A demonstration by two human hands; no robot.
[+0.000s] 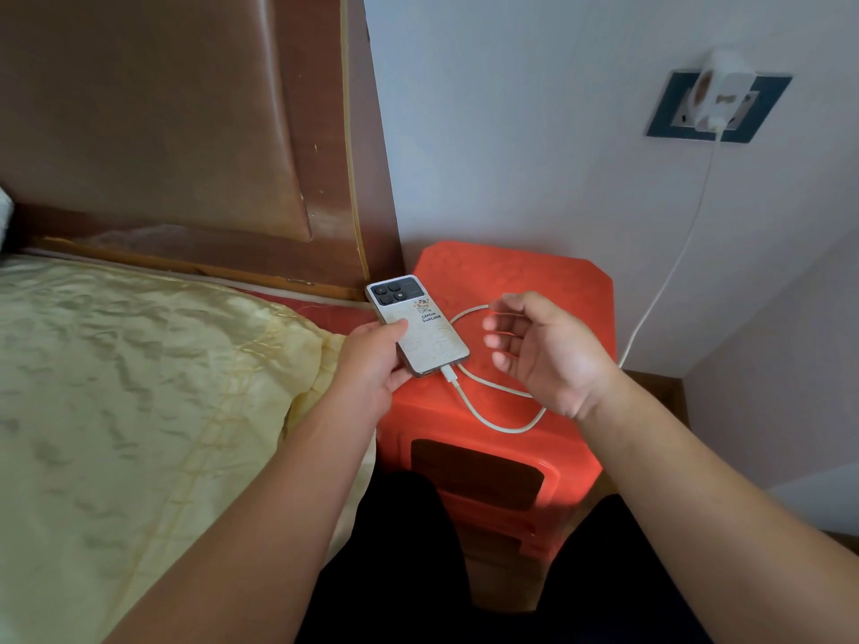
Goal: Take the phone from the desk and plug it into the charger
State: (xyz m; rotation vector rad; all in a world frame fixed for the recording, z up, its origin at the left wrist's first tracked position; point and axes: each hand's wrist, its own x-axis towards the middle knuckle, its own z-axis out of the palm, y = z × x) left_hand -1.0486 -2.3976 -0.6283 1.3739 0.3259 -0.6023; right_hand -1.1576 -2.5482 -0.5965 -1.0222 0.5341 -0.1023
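Note:
A white phone with a cartoon case lies face down at the left edge of a red plastic stool. My left hand grips its lower left side, thumb on the back. A white cable is plugged into the phone's bottom end, loops over the stool and runs up the wall to a white charger seated in a wall socket. My right hand hovers open over the stool, to the right of the phone, with fingers spread and nothing in it.
A bed with a pale yellow cover lies on the left, its brown headboard behind it. The stool stands in the corner between headboard and white wall. My dark-clothed legs are below the stool.

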